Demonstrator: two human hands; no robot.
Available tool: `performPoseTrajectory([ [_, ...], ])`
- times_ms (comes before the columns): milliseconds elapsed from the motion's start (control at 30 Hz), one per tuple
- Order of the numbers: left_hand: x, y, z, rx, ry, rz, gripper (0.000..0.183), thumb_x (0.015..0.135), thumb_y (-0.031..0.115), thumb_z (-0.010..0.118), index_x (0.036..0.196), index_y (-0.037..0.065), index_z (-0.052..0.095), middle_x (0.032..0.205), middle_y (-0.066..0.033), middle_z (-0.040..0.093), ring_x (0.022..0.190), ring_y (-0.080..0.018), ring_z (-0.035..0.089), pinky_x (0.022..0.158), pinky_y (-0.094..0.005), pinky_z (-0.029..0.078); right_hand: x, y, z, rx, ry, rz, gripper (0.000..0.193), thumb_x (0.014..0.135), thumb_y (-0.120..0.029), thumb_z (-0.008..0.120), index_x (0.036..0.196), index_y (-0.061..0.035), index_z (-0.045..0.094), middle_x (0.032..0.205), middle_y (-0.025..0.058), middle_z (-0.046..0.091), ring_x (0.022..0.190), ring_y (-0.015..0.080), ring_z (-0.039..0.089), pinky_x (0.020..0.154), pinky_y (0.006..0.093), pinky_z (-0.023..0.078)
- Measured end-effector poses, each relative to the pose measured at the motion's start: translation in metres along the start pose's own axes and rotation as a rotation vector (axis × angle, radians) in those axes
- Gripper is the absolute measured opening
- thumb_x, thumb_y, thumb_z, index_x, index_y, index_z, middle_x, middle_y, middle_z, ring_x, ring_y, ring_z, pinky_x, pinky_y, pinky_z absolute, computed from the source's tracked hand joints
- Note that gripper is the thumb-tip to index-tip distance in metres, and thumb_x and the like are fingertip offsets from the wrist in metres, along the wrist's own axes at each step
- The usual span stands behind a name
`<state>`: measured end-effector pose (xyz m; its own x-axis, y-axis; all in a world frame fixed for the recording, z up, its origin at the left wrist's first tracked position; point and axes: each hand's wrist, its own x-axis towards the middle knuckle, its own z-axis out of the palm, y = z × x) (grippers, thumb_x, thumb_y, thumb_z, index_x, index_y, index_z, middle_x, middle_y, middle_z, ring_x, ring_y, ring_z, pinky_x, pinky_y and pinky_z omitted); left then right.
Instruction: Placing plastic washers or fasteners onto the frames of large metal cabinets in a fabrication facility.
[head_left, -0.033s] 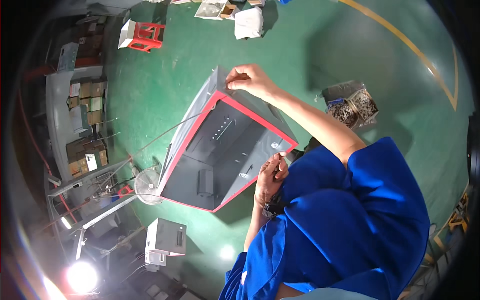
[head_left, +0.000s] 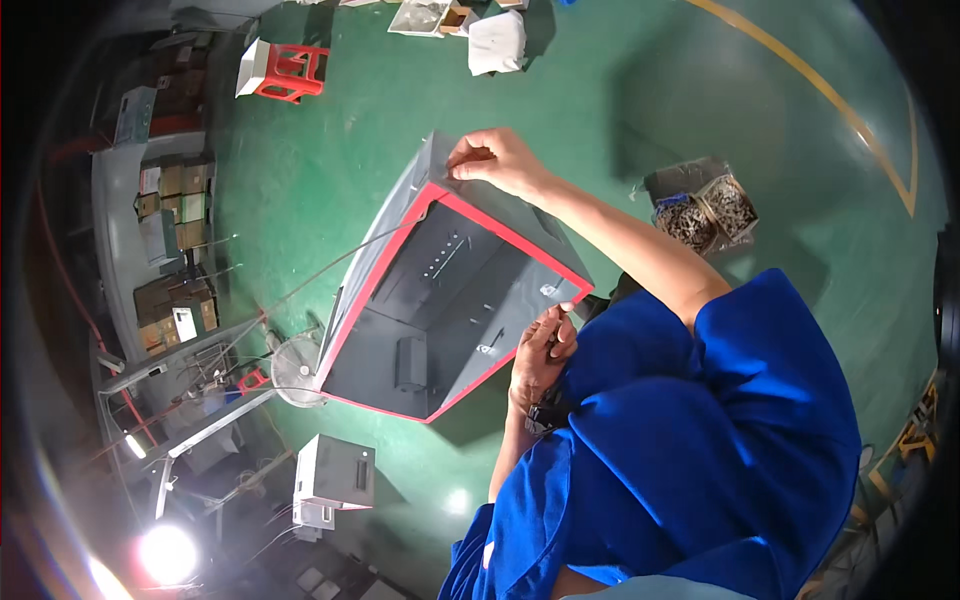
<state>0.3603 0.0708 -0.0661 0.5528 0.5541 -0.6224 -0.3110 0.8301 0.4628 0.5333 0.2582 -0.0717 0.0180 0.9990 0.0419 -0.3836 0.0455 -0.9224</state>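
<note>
A grey metal cabinet [head_left: 480, 290] is tilted in front of me, its open side toward me and edged by a red rim [head_left: 515, 240]. Inside it are a row of small holes, white clips and a dark box-shaped part [head_left: 410, 363]. My right hand [head_left: 497, 163] is at the far upper corner, fingers curled and pinched against the grey outer panel; whatever lies between the fingertips is hidden. My left hand [head_left: 541, 350], with a dark watch at the wrist, has thumb and fingers closed at the near right corner of the red rim.
A thin rod [head_left: 330, 270] crosses to the cabinet's left edge. Left of it stand a fan [head_left: 297, 370] and a bright lamp [head_left: 167, 554]. A smaller grey box [head_left: 337, 472], a red stool [head_left: 293, 72] and a plastic bag of small metal parts [head_left: 705, 212] are around.
</note>
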Motion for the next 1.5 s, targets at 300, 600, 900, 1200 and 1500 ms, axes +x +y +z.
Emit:
performPoseTrajectory([
  [300, 0.006, -0.012, 0.003, 0.011, 0.013, -0.023, 0.027, 0.099, 0.026, 0.043, 0.110, 0.005, 0.056, 0.064, 0.0042, 0.039, 0.049, -0.0041, 0.029, 0.047, -0.0188, 0.024, 0.002, 0.007, 0.019, -0.168, -0.061, -0.099, 0.007, 0.079, -0.006, 0.068, 0.083, -0.0007, 0.065, 0.079, 0.0054, 0.067, 0.075, 0.0113, 0.063, 0.071, 0.0271, 0.049],
  [600, 0.000, -0.022, -0.006, -0.054, 0.087, 0.049, 0.029, 0.098, 0.026, 0.045, 0.111, 0.003, 0.056, 0.065, 0.0024, 0.043, 0.051, -0.0059, 0.031, 0.049, -0.0203, 0.026, -0.015, 0.023, 0.020, -0.261, -0.171, -0.040, 0.006, 0.078, -0.004, 0.066, 0.083, -0.0004, 0.065, 0.080, 0.0072, 0.068, 0.075, 0.0130, 0.065, 0.071, 0.0265, 0.050],
  [900, -0.008, -0.029, -0.022, -0.068, 0.142, 0.096, 0.025, 0.097, 0.021, 0.045, 0.109, 0.003, 0.058, 0.083, -0.0028, 0.055, 0.068, -0.0093, 0.048, 0.057, -0.0207, 0.036, -0.043, 0.027, 0.043, -0.321, -0.195, -0.090, 0.011, 0.081, -0.009, 0.066, 0.082, 0.0015, 0.063, 0.077, 0.0082, 0.067, 0.072, 0.0134, 0.063, 0.069, 0.0280, 0.049],
  [1200, -0.007, -0.028, -0.037, -0.176, 0.024, 0.133, 0.027, 0.096, 0.022, 0.044, 0.107, 0.001, 0.057, 0.104, -0.0116, 0.062, 0.100, -0.0216, 0.059, 0.086, -0.0312, 0.046, -0.074, 0.048, 0.071, -0.553, -0.060, -0.245, 0.025, 0.089, -0.024, 0.060, 0.084, -0.0008, 0.052, 0.071, 0.0137, 0.060, 0.062, 0.0255, 0.055, 0.058, 0.0355, 0.041],
  [1500, -0.006, -0.027, -0.046, -0.336, 0.017, 0.088, 0.031, 0.098, 0.021, 0.033, 0.106, -0.001, 0.054, 0.108, -0.0157, 0.060, 0.103, -0.0261, 0.058, 0.092, -0.0357, 0.045, -0.086, 0.050, 0.028, -0.302, 0.018, -0.046, 0.034, 0.090, -0.031, 0.060, 0.075, -0.0018, 0.054, 0.065, -0.0022, 0.054, 0.063, 0.0060, 0.049, 0.059, 0.0232, 0.040],
])
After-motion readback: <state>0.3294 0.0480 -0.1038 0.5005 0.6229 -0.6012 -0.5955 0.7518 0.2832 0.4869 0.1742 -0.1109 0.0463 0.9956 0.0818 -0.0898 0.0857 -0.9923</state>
